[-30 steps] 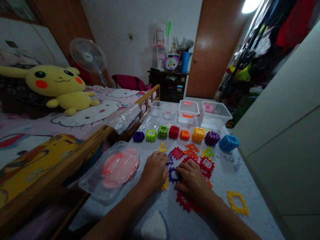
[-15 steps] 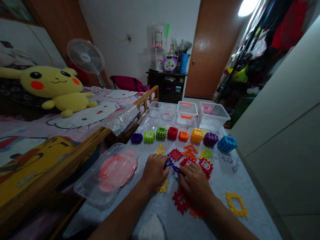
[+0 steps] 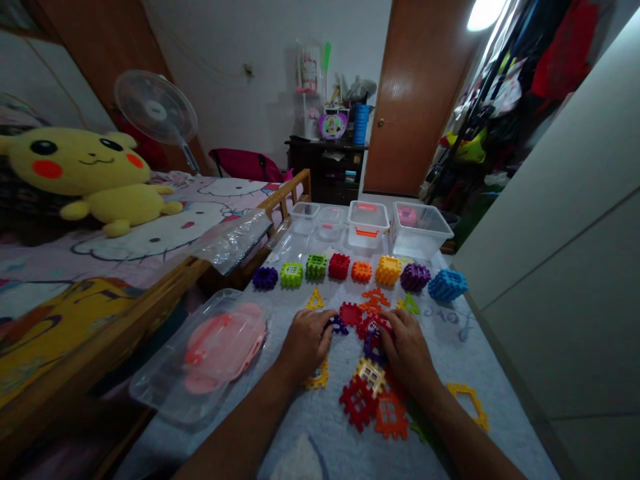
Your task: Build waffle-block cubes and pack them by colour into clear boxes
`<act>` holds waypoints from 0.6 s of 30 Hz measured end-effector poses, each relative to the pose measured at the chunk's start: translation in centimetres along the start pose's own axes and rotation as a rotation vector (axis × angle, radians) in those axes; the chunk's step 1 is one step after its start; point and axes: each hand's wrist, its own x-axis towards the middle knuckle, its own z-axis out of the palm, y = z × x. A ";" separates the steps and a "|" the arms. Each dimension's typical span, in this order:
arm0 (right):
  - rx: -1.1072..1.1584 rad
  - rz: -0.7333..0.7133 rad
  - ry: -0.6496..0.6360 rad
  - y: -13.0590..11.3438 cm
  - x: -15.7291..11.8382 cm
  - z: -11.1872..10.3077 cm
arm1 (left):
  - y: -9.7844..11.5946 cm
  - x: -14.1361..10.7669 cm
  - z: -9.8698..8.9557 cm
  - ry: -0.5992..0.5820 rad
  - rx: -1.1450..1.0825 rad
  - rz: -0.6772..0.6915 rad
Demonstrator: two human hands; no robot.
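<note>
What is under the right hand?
Part of a purple piece and a red piece show at the edge of the right hand. Whatever lies beneath the palm is covered and can't be seen.

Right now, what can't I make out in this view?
All in the head view:
Left hand: whether it grips the small purple piece; its own fingers hide the contact.
Right hand: its palm side, turned away.
Green piece: partly covered by the right forearm.
Yellow frame: partly behind that forearm.
Yellow plush: cut off by the left edge.
</note>
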 end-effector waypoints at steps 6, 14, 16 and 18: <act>-0.082 -0.060 -0.149 -0.8 -0.8 -1.3 | -0.2 0.1 -0.1 0.044 0.051 -0.022; -0.110 -0.037 -0.307 -0.1 -1.3 -1.7 | -0.3 0.0 -0.6 0.019 0.063 -0.074; -0.112 -0.038 -0.290 0.2 -1.3 -1.6 | -0.3 -0.1 -0.7 0.013 0.049 -0.092; -0.114 -0.031 -0.254 0.4 -1.2 -1.6 | -0.4 -0.1 -0.8 0.018 0.032 -0.110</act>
